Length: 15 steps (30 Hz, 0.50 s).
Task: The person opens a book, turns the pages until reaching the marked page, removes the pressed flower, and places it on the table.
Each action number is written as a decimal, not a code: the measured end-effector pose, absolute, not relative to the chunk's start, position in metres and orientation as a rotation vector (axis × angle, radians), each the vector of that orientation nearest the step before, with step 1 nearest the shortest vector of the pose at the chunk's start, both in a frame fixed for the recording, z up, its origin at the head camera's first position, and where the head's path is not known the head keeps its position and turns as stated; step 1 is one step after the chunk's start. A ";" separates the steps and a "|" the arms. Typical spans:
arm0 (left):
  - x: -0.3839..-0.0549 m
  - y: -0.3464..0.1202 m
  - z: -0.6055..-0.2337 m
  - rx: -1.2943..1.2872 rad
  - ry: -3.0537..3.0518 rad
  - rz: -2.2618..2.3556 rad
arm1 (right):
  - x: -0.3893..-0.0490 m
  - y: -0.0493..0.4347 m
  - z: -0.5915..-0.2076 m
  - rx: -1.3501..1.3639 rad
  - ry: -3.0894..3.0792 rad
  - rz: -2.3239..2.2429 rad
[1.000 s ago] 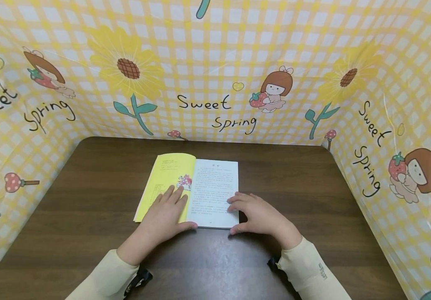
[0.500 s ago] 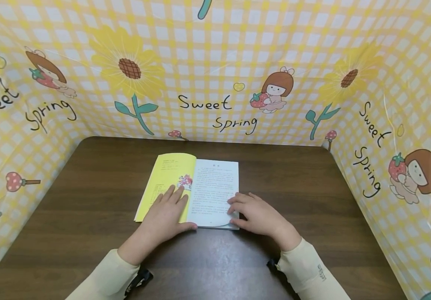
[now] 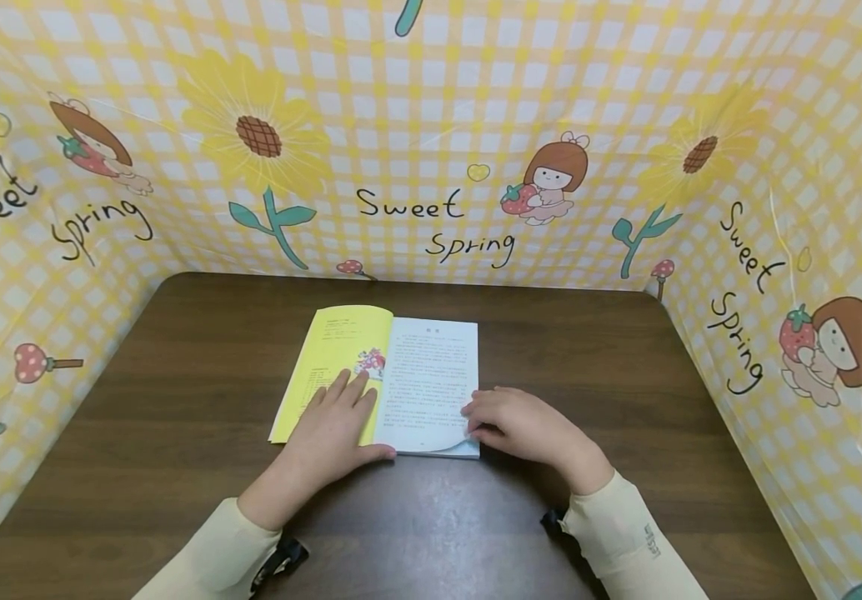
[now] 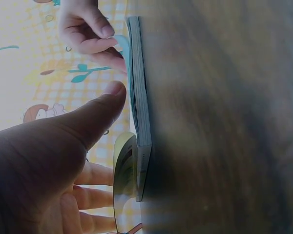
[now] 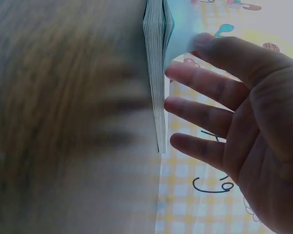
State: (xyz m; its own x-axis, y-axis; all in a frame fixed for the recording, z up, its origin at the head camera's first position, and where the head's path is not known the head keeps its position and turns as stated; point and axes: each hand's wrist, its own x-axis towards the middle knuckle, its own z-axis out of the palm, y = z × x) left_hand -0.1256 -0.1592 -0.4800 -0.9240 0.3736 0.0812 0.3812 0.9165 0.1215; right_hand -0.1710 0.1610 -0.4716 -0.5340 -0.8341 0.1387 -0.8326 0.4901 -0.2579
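An open book (image 3: 427,354) lies on the brown table, with a yellow left page (image 3: 341,329) and a white printed right page. My left hand (image 3: 329,425) rests on the yellow page, fingers spread, its thumb by the spine's lower end. At the book's right edge, my right hand (image 3: 524,425) pinches the lower corner of the white page between thumb and forefinger. That page (image 4: 122,43) curls up off the stack in the left wrist view. In the right wrist view, the raised page (image 5: 178,36) reaches my thumb, while the other fingers point toward the book's edge.
The dark wooden table (image 3: 198,367) extends around the book on all sides. A yellow checked cloth (image 3: 408,108) with flowers and cartoon figures stands as walls at the back, left and right.
My right thumb has moved up from below the book's edge, lifting the lower corner of the white page. The right hand has turned slightly and closed on the page; the left stays still.
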 end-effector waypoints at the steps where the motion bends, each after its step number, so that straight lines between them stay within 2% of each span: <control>1: -0.126 -0.159 -0.480 -0.595 -3.017 -0.208 | -0.171 0.160 -0.471 -1.502 2.715 -0.489; 9: -0.126 -0.158 -0.482 -0.590 -2.984 -0.214 | -0.168 0.159 -0.467 -1.302 2.818 -0.585; 15: -0.125 -0.157 -0.483 -0.581 -2.953 -0.202 | -0.168 0.158 -0.465 -1.311 2.871 -0.581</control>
